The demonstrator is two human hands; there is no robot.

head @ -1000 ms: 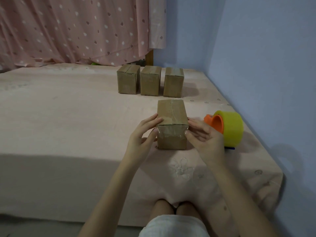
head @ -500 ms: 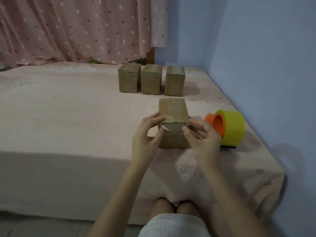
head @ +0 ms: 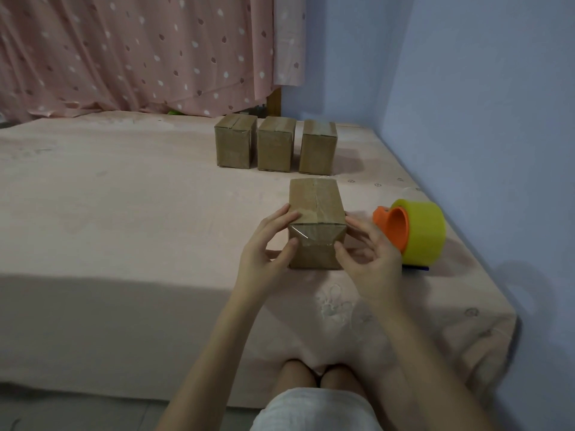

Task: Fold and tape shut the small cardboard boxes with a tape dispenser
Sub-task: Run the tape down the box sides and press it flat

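Observation:
A small closed cardboard box [head: 315,203] lies on the bed in front of me, with clear tape along its top seam and folded down over its near face. My left hand [head: 268,244] grips its left near corner, fingers on top and thumb pressing the tape on the near face. My right hand [head: 370,253] holds the right near corner, thumb on the tape end and fingers beside the right side. The tape dispenser [head: 413,232], a yellow roll on an orange core, lies on the bed just right of my right hand.
Three taped boxes [head: 275,147] stand upright in a row farther back on the pink bedsheet [head: 124,213]. A blue wall [head: 497,150] runs along the right edge of the bed. A pink dotted curtain hangs behind. My knees are at the bed's near edge.
Both thumbs have slid down the near face of the box, pressing the tape end flatter. The box and the dispenser have stayed in place.

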